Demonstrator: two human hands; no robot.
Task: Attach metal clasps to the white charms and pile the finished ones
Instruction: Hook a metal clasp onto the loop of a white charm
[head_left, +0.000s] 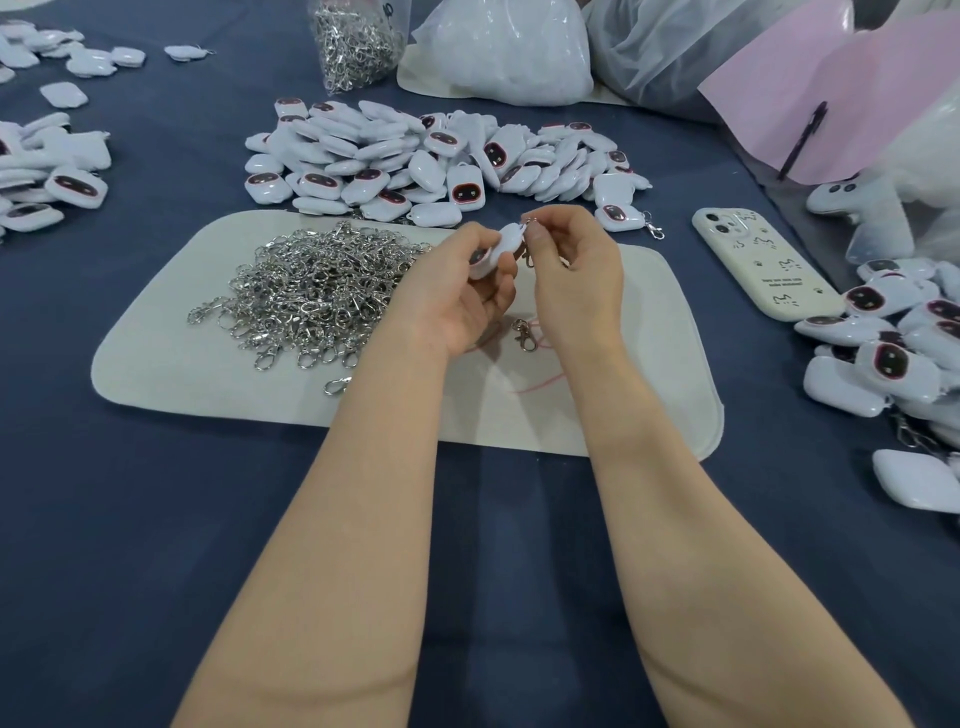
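My left hand (457, 291) grips a white charm (501, 247) above the cream mat (208, 374). My right hand (571, 270) pinches a metal clasp (529, 254) at the charm's top edge; the clasp hangs between both hands. A heap of loose clasps (317, 291) lies on the mat to the left of my hands. One single clasp (523, 333) lies on the mat just below my hands. A big pile of white charms (431, 161) sits behind the mat. Another pile of charms (904, 353) lies at the right.
A phone in a cream case (763, 265) lies right of the mat. A clear bag of clasps (356, 44) and white plastic bags (509, 52) stand at the back. More charms (47, 176) lie at the left. Dark blue cloth (130, 519) covers the table.
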